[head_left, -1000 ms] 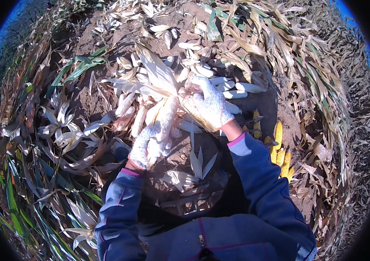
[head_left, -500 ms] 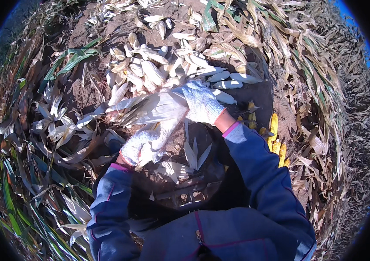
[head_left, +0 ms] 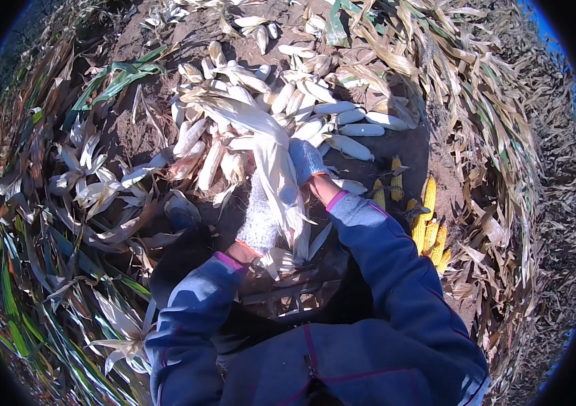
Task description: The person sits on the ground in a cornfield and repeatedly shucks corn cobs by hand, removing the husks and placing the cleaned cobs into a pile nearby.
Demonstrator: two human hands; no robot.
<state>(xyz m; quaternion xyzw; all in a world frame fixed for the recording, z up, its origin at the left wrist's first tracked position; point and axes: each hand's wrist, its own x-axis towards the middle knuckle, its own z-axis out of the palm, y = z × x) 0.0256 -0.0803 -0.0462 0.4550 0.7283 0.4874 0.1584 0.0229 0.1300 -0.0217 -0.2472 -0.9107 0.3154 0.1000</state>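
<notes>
An ear of corn in pale, dry husk point(head_left: 275, 159) is held in front of me, with long husk leaves spreading up to the left and hanging down. My right hand point(head_left: 307, 160), in a white knit glove, closes round its right side. My left hand point(head_left: 259, 220), gloved alike, grips it from the lower left; the loose leaves hide most of those fingers. No kernels of this ear show. Just beyond lies a heap of unhusked corn ears point(head_left: 244, 80). Several bare yellow corn cobs point(head_left: 430, 210) rest on the soil to the right of my right forearm.
Dry corn stalks and leaves point(head_left: 484, 135) bank up on the right. More stalks, some green point(head_left: 17, 304), cover the left. Stripped husks point(head_left: 88, 179) lie left of the heap. Between my legs are a low frame point(head_left: 294, 292) and loose husks.
The ear swung from lying sideways to pointing away from me, its leaves now up and down. My left hand moved right and closer to my right hand, which shifted slightly.
</notes>
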